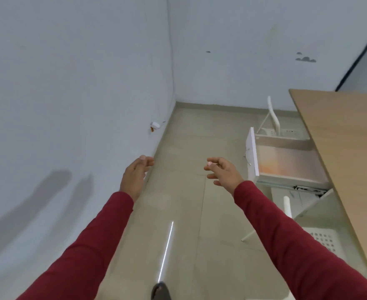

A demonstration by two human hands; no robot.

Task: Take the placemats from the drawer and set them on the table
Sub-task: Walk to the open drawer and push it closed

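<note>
The left hand, in a dark red sleeve, is held out over the beige floor with fingers loosely spread, and nothing is held. The right hand is also relaxed and empty. Further right, the white pulled-out drawer is seen under the light wooden table; whether placemats lie inside cannot be told.

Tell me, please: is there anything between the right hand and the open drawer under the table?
Nothing visible. The right hand hangs in the air, holding nothing, just left of the open drawer. Only bare floor shows in the gap. The drawer's white front faces the hand; its top is open.
</note>
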